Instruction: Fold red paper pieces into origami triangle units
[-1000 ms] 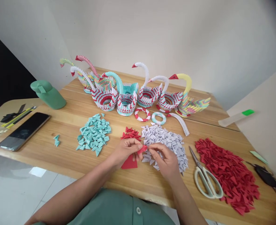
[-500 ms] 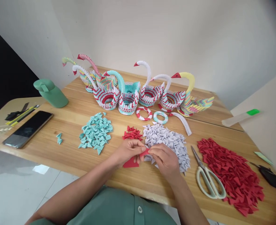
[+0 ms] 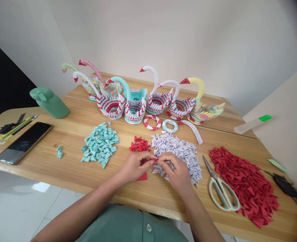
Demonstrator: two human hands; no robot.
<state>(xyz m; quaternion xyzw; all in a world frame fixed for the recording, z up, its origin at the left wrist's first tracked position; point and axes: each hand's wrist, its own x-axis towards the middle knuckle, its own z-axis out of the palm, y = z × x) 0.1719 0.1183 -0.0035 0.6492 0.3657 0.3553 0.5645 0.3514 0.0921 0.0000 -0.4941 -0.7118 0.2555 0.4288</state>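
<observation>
Between the fingertips of my left hand [image 3: 137, 165] and my right hand [image 3: 176, 169] is a small folded piece of red paper [image 3: 155, 160], pinched from both sides and mostly covered by the fingers. Under my left hand lies a flat red paper sheet [image 3: 142, 176], partly hidden. A small heap of red folded triangles [image 3: 139, 144] sits just beyond my left hand. The white folded triangles [image 3: 181, 149] spread behind and beneath my right hand. Farther left is a pile of turquoise folded triangles [image 3: 100, 144].
Several paper swans [image 3: 135, 111] stand along the back, with two paper rings [image 3: 152, 122] and a loose white neck [image 3: 192, 131] before them. Scissors [image 3: 222, 191] and a big red triangle pile [image 3: 246, 185] lie right. A phone [image 3: 24, 143] and green bottle [image 3: 49, 102] are left.
The red paper between my fingers now shows as a narrower strip, and my hands' fingertips are closer together. The whole view has shifted slightly.
</observation>
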